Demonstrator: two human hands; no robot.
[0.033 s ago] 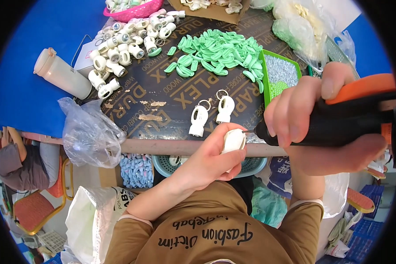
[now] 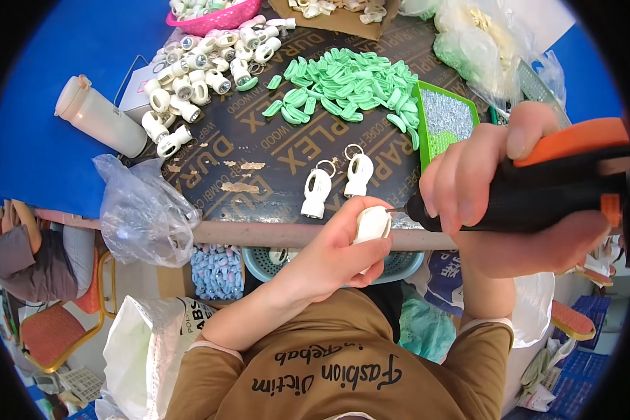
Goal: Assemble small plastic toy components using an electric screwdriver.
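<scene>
The left hand (image 2: 336, 248) is curled tight around a small white plastic casing (image 2: 372, 224), holding it just above the table's near edge (image 2: 259, 233). The right hand (image 2: 500, 189) is wrapped in a full fist around a black-and-orange power screwdriver (image 2: 539, 189), whose tip meets the casing from its 3 o'clock side. At 11 o'clock from the casing, two finished white casings with wire rings (image 2: 336, 183) lie side by side on the dark board. Further out at 12 o'clock is a loose heap of green plastic pieces (image 2: 343, 87). At 2 o'clock a green tray (image 2: 421, 126) holds small silvery screws. At 11 o'clock, far off, white parts (image 2: 203, 70) lie in a pile, and beyond them a pink basket (image 2: 213, 19) holds more. Under the table edge, at 6 o'clock, a teal basket (image 2: 399, 264) shows; what it holds cannot be told. At 9 o'clock a crumpled clear bag (image 2: 143, 210) hangs over the edge, a white bottle (image 2: 98, 115) lying beyond it.
</scene>
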